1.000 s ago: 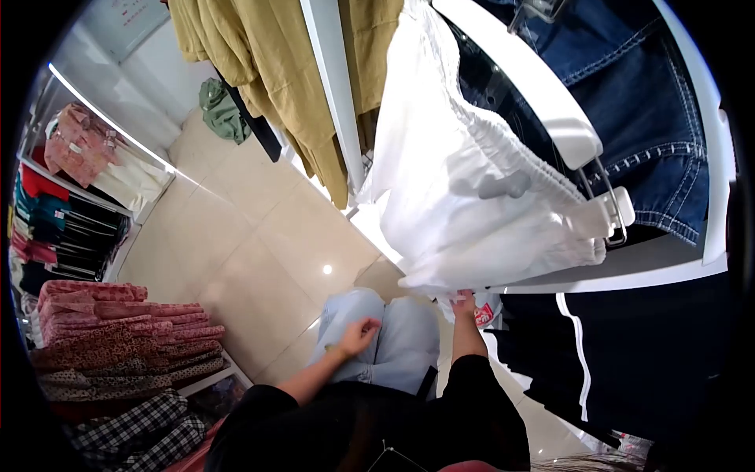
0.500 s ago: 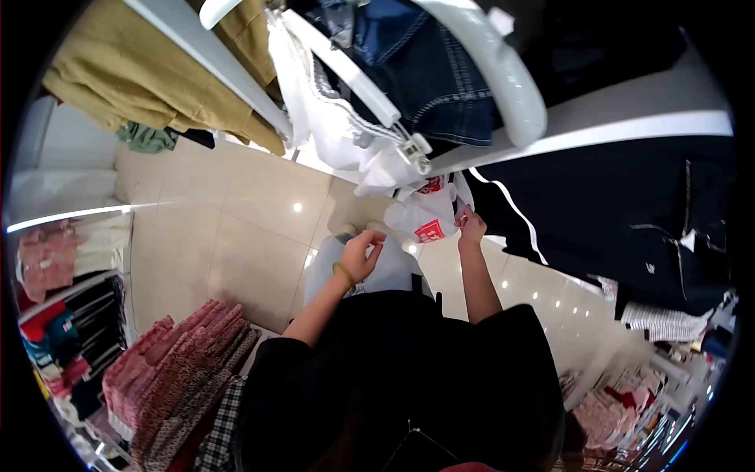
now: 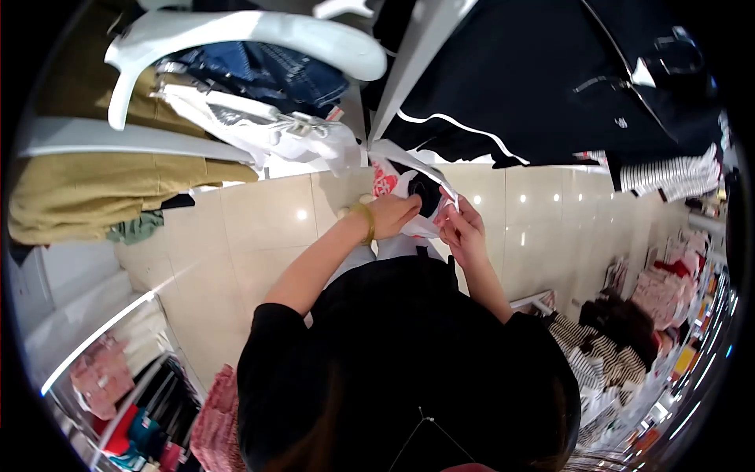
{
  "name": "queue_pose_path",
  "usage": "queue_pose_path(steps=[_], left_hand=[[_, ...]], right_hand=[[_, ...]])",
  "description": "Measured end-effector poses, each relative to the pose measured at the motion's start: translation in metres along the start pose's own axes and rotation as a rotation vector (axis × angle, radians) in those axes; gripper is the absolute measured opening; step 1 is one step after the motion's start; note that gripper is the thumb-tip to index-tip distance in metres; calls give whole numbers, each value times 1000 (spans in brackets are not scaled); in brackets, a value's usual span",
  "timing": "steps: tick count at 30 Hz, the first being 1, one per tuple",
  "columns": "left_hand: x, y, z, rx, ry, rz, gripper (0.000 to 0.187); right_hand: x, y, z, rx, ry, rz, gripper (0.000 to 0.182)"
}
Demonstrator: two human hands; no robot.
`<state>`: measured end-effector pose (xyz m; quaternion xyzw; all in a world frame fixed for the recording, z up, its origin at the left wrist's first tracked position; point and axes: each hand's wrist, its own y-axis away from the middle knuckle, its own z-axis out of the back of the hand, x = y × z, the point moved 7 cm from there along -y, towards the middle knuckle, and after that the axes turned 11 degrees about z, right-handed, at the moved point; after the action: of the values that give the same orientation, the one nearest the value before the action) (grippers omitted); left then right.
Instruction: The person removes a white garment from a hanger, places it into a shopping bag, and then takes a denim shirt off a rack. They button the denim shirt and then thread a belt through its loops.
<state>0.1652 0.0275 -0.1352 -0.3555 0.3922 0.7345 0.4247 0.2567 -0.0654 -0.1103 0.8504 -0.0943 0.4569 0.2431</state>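
A white plastic bag with red print [image 3: 385, 179] hangs in front of my body, with something black showing in its opening. My left hand [image 3: 395, 215], with a yellow-green bangle at the wrist, is at the bag's left side, its fingers bent together against the dark opening; what they hold, if anything, is hidden. On the other side, my right hand [image 3: 464, 230] pinches the bag's white edge between thumb and fingers.
White hangers [image 3: 252, 35] carry blue denim [image 3: 259, 71] and white garments [image 3: 307, 145] above. Olive trousers [image 3: 118, 193] hang left, black clothing [image 3: 519, 86] upper right. Pink garments [image 3: 216, 425] stand lower left; striped clothes [image 3: 602, 354] hang lower right. Tiled floor [image 3: 267, 212] lies below.
My left hand has moved right and up to the bag. The bag's opening now shows black inside. The view has turned, and the racks have shifted in it.
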Motion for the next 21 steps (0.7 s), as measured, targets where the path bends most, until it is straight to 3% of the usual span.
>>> queue_pose_path(steps=[2,4,6,7,8,11,12,14,16,18,20,21], left_hand=[[9,10,-23,254,-182,162,20],[25,12,-47,320,-303,162,23],[44,22,-63,581,-766,327,19],[46,20,-67,671,-827,442,30],[39,18,-69,680,-839,428,30],[19,-13,-54,66,-603,186,40],[-29,-14,-20,30,-488,203,42],[8,-23,-33,243,-746,370,41],[36,-24,-47,175,-632,329,42],[66,-23,-59,44,-399,250,44],[79,-23,-54,-75,-165,167,46],[81,-22,-56,62,-190,214,49]], right_hand=[[17,6,-8,60,-46,136,35],[20,11,-10,61,-61,210,34],[31,14,-23,106,-111,297,33],[31,16,-26,115,-98,259,32],[32,19,-33,136,-102,254,32],[33,33,-59,250,-55,110,38],[35,37,-69,344,-16,127,48],[43,45,-83,436,-45,112,49],[53,47,-81,422,-70,128,40],[55,42,-68,362,130,167,37],[45,38,-47,218,68,203,29],[42,34,-36,122,102,247,27]])
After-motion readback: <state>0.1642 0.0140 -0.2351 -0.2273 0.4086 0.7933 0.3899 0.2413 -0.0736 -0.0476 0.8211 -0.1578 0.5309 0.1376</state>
